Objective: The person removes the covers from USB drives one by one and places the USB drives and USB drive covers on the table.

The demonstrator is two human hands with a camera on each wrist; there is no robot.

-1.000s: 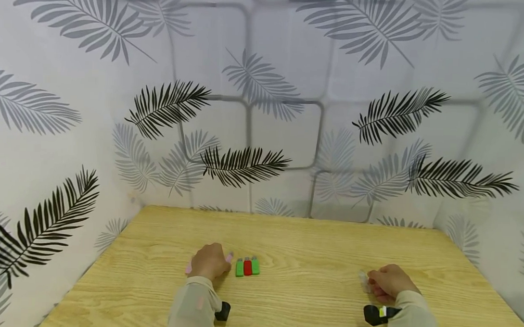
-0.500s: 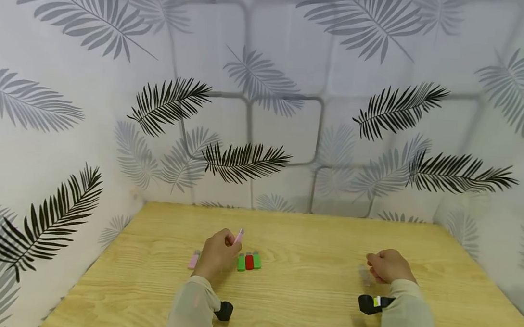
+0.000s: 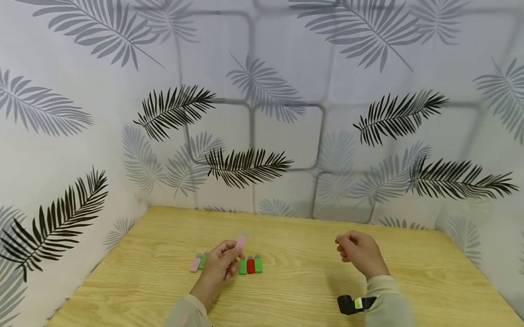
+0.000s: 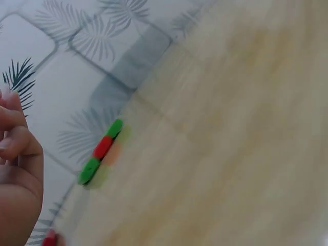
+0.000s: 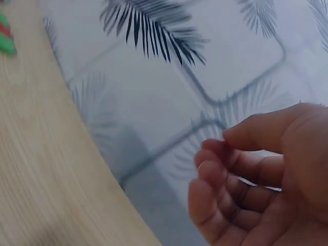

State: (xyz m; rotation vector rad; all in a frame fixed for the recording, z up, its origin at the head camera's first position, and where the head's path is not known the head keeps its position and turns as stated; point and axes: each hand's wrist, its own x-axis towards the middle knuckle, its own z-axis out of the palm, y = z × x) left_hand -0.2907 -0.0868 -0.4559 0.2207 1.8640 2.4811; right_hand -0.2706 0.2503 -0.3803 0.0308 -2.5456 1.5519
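Note:
My left hand [image 3: 221, 264] pinches a pink USB stick [image 3: 241, 242] between thumb and fingers, its metal plug pointing up and away. Just beyond that hand, a green USB stick [image 3: 243, 267], a red one [image 3: 251, 266] and a second green one [image 3: 258, 265] lie side by side on the table. Left of the hand rest another pink USB stick [image 3: 195, 263] and a partly covered green one [image 3: 203, 261]. My right hand [image 3: 362, 253] is raised above the table, fingers curled, thumb tip close to the forefinger; whether something small or clear sits between them cannot be made out.
The wood-grain table [image 3: 301, 290] meets a wall covering [image 3: 285, 130] with a leaf pattern at its back and sides. In the left wrist view a blurred red item [image 4: 49, 238] shows at the lower left edge.
My left hand has picked up the pink stick, raised it and turned it upward. My right hand has lifted and moved left, away from a clear item seen beneath it earlier.

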